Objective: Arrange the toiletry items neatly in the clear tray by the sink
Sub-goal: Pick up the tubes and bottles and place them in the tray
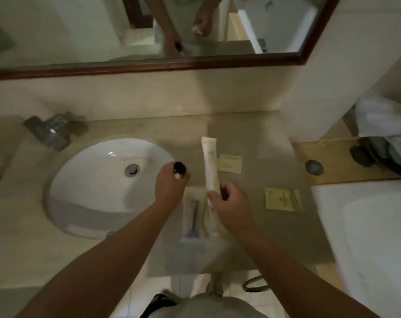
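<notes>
a small bottle [180, 169] with a black cap is gripped in the left hand [169, 188], the cap showing past the fingers. a long white tube [210, 161] is held at its near end by the right hand [231, 207], its far end pointed away. a blue-handled item in a clear wrapper [194, 214] is laid flat between the two hands. one flat yellow packet [230, 163] is seen beyond the right hand, and another yellow packet [283, 199] to its right. the clear tray [259, 237] is seen, blurred, beneath both hands.

You face a beige stone counter [135, 128] with a white oval sink [91, 180] on the left, a chrome faucet [51, 131] beyond it, and a dark wood-framed mirror [57, 31] on the far wall.
</notes>
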A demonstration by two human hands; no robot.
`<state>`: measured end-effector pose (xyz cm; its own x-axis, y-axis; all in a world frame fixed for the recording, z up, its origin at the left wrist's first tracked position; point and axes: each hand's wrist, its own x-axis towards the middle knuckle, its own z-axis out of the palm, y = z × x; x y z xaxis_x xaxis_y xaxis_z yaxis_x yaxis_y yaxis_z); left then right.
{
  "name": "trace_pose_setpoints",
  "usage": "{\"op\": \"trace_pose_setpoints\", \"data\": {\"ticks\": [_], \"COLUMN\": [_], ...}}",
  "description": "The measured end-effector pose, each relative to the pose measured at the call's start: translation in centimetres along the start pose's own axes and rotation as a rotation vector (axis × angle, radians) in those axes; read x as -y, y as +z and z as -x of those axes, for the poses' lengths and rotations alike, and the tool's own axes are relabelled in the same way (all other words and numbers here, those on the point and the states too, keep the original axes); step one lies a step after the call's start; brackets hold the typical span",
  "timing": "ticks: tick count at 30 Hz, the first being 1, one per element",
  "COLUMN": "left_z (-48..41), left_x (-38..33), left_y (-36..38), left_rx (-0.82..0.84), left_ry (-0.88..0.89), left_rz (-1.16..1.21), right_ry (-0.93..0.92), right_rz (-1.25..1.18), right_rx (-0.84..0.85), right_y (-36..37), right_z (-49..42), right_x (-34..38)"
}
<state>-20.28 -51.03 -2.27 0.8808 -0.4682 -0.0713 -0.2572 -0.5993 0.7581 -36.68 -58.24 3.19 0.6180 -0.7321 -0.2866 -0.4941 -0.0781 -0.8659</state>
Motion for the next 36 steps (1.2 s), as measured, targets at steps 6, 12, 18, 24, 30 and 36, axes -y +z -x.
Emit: {"op": "trace_pose_setpoints", "data": {"ticks": [6, 12, 18, 24, 30, 36], "left_z": [3.4, 10.6, 17.9, 18.6, 12.4, 4.5], "left_x": [5.6, 15.5, 25.6, 31.0, 33.0, 34.6], "left_y": [-12.0, -27.1, -39.4, -46.1, -49.5, -54.5], "left_rx": [-0.203, -0.396, -0.520, -0.489, -0.346, -0.073], "left_ry": [-0.103, -0.278, -0.405, -0.439, -0.408, -0.352], "left_rz": [0.039, 0.106, 0.124, 0.066, 0.079, 0.100], "right_ry": [-0.245, -0.401, -0.390, -0.304, -0.262, -0.242], "right_rz": [0.000, 0.134, 0.157, 0.168, 0.158, 0.079], "right_rx": [0.253, 0.536, 0.673, 0.677, 0.581, 0.547], "right_y": [10.4, 24.7, 38.7, 45.3, 47.8, 51.0], "right_z": [1.5, 8.2, 17.2, 20.0, 15.8, 11.0], "right_x": [7.5, 13.6, 16.8, 18.3, 19.8, 21.7]}}
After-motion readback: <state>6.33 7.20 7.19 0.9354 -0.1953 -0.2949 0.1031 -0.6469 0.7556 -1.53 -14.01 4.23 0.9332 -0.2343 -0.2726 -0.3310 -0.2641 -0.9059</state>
